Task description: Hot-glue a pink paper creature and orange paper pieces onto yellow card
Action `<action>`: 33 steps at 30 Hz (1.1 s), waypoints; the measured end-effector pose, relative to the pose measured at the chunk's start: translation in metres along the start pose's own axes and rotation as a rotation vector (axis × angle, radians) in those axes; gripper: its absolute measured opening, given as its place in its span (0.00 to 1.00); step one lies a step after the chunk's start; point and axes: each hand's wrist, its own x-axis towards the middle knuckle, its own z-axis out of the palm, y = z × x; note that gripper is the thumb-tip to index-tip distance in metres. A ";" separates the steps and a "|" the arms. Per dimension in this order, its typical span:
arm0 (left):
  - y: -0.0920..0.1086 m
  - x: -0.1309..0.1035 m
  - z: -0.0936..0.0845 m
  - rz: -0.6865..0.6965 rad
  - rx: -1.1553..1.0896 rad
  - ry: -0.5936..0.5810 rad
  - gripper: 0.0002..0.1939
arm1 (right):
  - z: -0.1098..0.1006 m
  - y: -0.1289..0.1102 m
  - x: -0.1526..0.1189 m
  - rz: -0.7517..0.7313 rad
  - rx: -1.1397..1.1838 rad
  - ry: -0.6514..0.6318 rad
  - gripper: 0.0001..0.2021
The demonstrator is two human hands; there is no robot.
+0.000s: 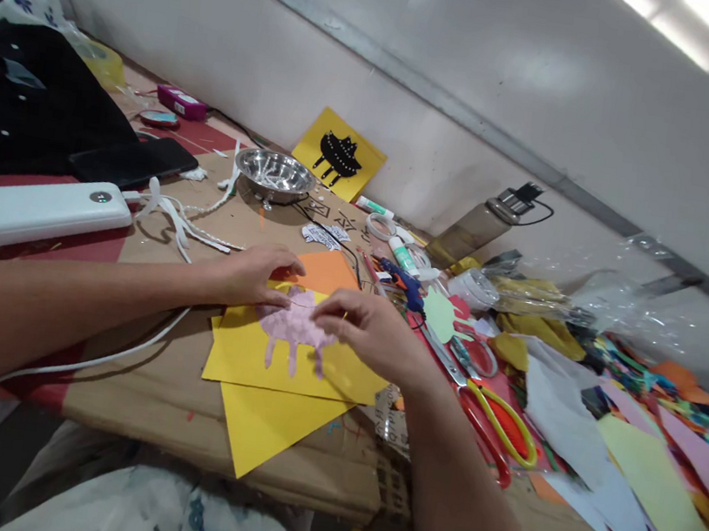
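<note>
A pink paper cutout [295,320], with a scalloped body and drip-like strips, lies on yellow card sheets [235,363] at the table's front. Above it a thin reddish thread [304,305] stretches between my hands. My left hand [254,276] is at the cutout's upper left, fingers curled, the thread running to its thumb tip. My right hand [368,329] pinches the other end over the cutout's right side; its fingertips are partly hidden and slightly blurred. Under the yellow sheets' far edge lies an orange sheet [324,270].
Scissors [497,417], a blue glue gun [402,279], a green cutout [444,313] and paper scraps [652,448] crowd the right. Behind are a steel bowl [275,173], a bottle [482,231] and a yellow card with a black cutout [340,158]. A white power bank [32,211] with cables lies left.
</note>
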 end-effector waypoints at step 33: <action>0.031 -0.005 -0.018 -0.393 -0.775 0.061 0.28 | 0.027 0.027 0.015 -0.528 -0.480 0.804 0.07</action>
